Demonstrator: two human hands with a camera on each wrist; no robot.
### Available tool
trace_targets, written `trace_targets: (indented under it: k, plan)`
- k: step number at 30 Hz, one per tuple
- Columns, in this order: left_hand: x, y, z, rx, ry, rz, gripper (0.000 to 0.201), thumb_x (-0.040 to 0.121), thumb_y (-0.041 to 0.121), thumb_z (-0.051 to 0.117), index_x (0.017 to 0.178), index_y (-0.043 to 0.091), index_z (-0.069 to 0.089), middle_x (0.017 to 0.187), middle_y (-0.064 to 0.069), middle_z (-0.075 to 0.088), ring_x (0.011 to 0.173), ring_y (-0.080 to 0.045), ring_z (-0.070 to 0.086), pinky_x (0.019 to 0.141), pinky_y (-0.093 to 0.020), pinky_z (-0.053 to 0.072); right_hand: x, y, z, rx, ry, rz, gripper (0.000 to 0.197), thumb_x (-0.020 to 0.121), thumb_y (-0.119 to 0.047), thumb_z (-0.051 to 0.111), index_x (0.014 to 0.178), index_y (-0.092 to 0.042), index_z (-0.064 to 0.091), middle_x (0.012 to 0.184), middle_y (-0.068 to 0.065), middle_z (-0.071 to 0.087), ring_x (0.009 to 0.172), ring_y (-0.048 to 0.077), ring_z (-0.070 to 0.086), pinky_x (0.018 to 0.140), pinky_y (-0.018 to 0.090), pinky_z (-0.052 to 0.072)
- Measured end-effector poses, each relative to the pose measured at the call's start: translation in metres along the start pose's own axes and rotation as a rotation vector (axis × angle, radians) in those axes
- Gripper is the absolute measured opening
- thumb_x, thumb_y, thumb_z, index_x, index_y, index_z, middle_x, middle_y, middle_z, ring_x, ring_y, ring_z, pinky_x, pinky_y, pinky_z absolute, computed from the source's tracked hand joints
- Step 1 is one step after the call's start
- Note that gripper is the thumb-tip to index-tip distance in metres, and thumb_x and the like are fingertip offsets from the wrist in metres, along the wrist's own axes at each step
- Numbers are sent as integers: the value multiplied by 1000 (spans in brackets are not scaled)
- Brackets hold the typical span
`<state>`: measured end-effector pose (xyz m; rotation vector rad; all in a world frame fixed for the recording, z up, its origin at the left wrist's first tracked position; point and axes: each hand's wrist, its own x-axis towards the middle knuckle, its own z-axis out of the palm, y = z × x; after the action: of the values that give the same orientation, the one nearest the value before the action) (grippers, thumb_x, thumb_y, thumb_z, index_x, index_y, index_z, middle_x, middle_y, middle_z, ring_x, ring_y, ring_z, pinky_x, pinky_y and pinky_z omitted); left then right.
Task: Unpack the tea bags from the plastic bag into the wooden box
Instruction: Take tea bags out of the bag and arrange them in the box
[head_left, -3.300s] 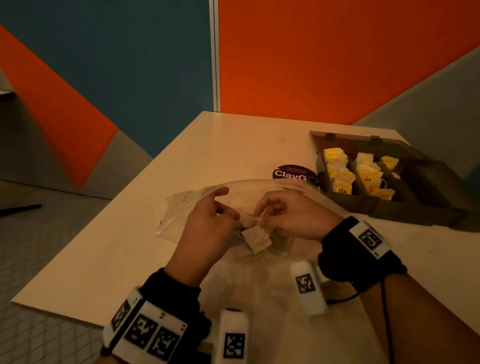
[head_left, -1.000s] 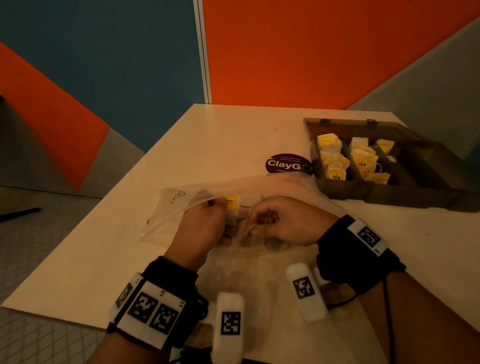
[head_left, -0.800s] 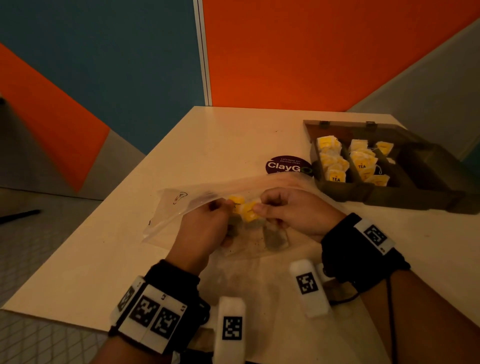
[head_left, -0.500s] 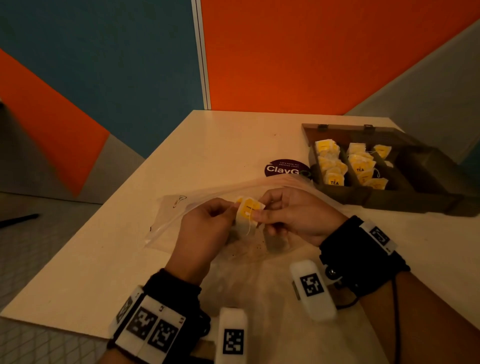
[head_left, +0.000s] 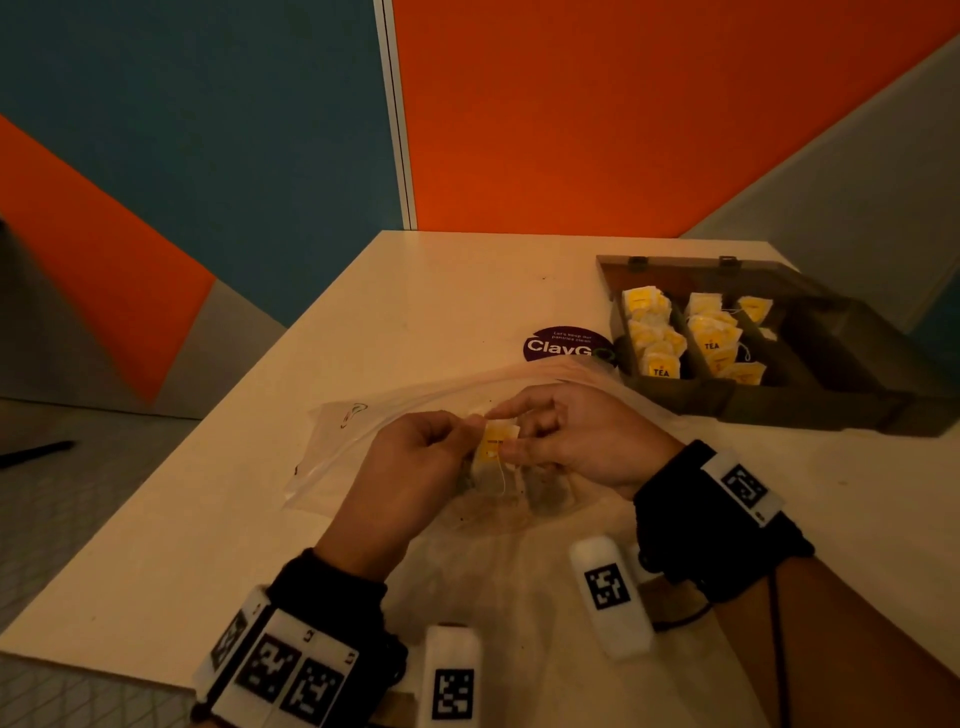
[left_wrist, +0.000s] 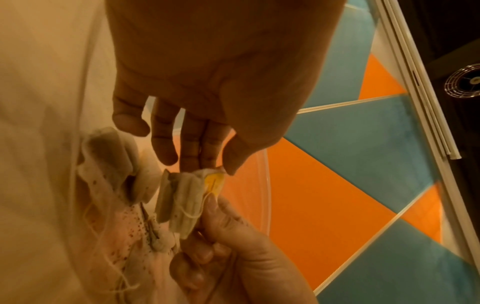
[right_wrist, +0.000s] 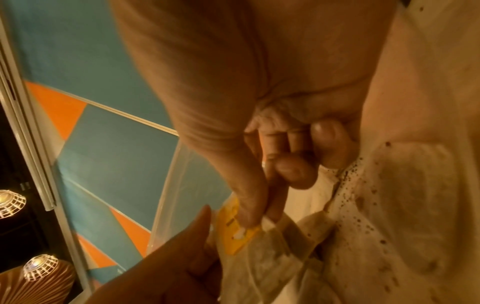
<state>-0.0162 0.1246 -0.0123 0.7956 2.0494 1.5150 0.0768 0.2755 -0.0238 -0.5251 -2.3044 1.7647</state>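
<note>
— What's on the left?
— The left hand (head_left: 410, 467) pinches a yellow-tagged paper tea bag (head_left: 496, 447) over the clear plastic bag (head_left: 337, 441) lying on the pale table (head_left: 441, 291).
— And rightward?
— The right hand (head_left: 582, 436) pinches the same tea bag; the dark wooden box (head_left: 831, 374) sits open, far right.

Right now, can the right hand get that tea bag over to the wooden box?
Probably yes: the right hand pinches the tea bag, and bare table lies between it and the open wooden box.

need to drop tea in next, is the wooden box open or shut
Open: the box has its lid tipped back, and tea bags show in its compartments.
</note>
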Motion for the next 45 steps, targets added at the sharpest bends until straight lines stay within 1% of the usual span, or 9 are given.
trace_targets:
  k: [10,15,20,26,29,36,38,41,45]
  plan:
    - [-1,-3,-8,160,29,171,12,83,25,72,74,18,76,64,-1,70,58,-18,63,65,-41,56,-5,-12,3,-349,84,-169,25,77,-22,79,101,-26,74,83,-9,60,71,4,53,69,25,47]
    - [-3,5,-9,169,28,227,16,76,33,75,70,19,75,67,0,72,65,-15,67,70,-37,56,-15,-26,2,-565,39,-245,6,82,-21,71,79,-17,74,73,1,68,68,17,60,67,45,51]
    - [-1,11,-10,118,11,181,22,78,38,68,71,18,74,74,-1,73,72,-15,67,62,-27,51,-53,-57,-43,-618,-72,-236,12,84,-20,73,81,-9,71,73,-1,64,70,7,56,65,21,47]
    - [15,1,-16,91,10,113,13,82,27,70,70,21,74,72,2,73,76,-24,67,66,-28,49,-77,-74,-170,-420,316,51,4,80,-24,72,84,-24,72,77,-4,71,68,8,61,65,26,47]
    - [22,-4,-12,107,-15,118,13,80,26,72,70,34,73,73,7,73,78,-22,67,68,-24,49,-58,-60,-230,-714,469,294,13,90,-16,65,102,-11,67,81,6,66,69,14,57,63,25,44]
    - [31,-8,-9,143,-7,76,15,75,25,77,65,36,73,65,2,73,67,-24,70,47,-8,44,-4,-23,-267,-1112,-18,816,22,85,-18,69,105,-10,67,93,4,62,84,16,55,72,29,48]
    - [31,-4,-9,120,-25,33,21,58,54,82,66,37,74,68,3,74,65,-23,71,49,-10,48,9,-19,-265,-1102,-91,878,24,83,-18,70,106,-10,67,94,4,61,84,17,55,71,29,48]
    - [37,-11,-13,129,14,-2,78,14,93,60,70,41,74,72,8,74,63,-19,71,52,-16,54,24,-14,-272,-1078,-85,877,11,83,-17,72,89,-16,62,86,-3,59,80,13,53,66,25,47]
    - [39,-15,-18,145,32,-82,78,12,94,58,76,50,71,74,8,74,68,-21,71,57,-30,53,32,-10,-292,-971,119,798,18,82,-19,74,97,-18,64,89,-2,61,82,16,56,76,32,48]
